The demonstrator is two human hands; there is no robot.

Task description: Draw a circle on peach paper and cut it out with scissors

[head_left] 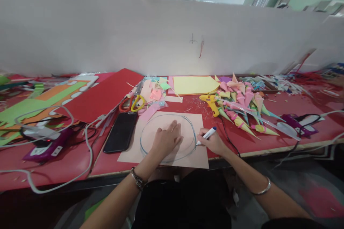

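A pale pink sheet of paper (129,156) lies at the front edge of the red table, bearing a large oval drawn in blue lines. My left hand (168,137) rests flat inside the oval, fingers stretched out and holding nothing. In my right hand (212,141) is a white marker (208,134) with a blue end, pinched between the fingers. Its tip meets the paper at the right side of the blue line. A black phone (120,132) lies beside the sheet's left edge, partly touching it.
Behind the sheet lie scissors (138,103), paper scraps (156,94) and yellow paper (196,85). A yellow glue gun (211,104) sits by a pile of paper cones (242,111) at right. Red card (104,96), white cables (90,150) and a purple power strip (51,148) are at left.
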